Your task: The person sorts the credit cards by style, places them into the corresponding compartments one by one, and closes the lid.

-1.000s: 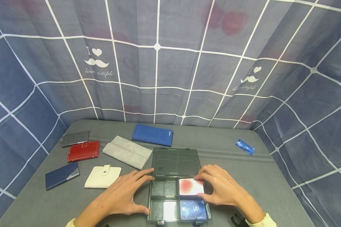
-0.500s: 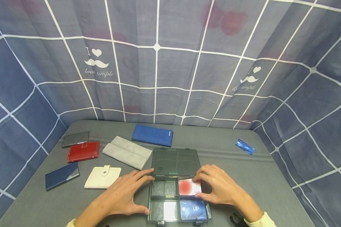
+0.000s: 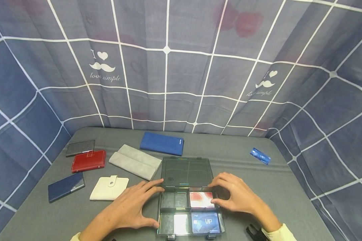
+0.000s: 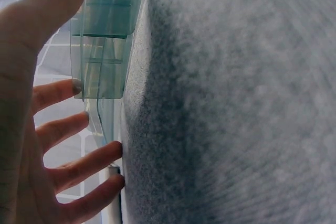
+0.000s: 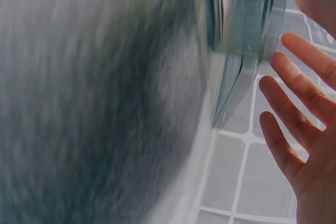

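Observation:
A smoky-clear divided plastic box [image 3: 174, 210] stands on the grey table with its lid [image 3: 187, 171] folded back. A red-and-white card [image 3: 200, 199] lies in its upper right compartment, and a blue VIP card [image 3: 205, 222] in the lower right one. My left hand [image 3: 132, 205] is spread along the box's left side, fingertips at the wall [image 4: 102, 69]. At the right side, my right hand [image 3: 236, 194] has its fingers apart; the thumb tip overlaps the red-and-white card's right edge in the head view. The right wrist view shows those fingers [image 5: 304, 85] spread beside the box.
Left of the box lie a cream snap wallet [image 3: 109, 188], a grey folded wallet [image 3: 135, 161], a red wallet [image 3: 88, 161], a navy card holder [image 3: 65, 187] and a dark grey one [image 3: 80, 147]. Behind is a blue wallet [image 3: 161, 143]; far right, another VIP card [image 3: 260, 156].
My right hand has let go of the red-and-white card and drawn slightly right. The card has shifted left and now lies down in the compartment. The left hand has stayed put.

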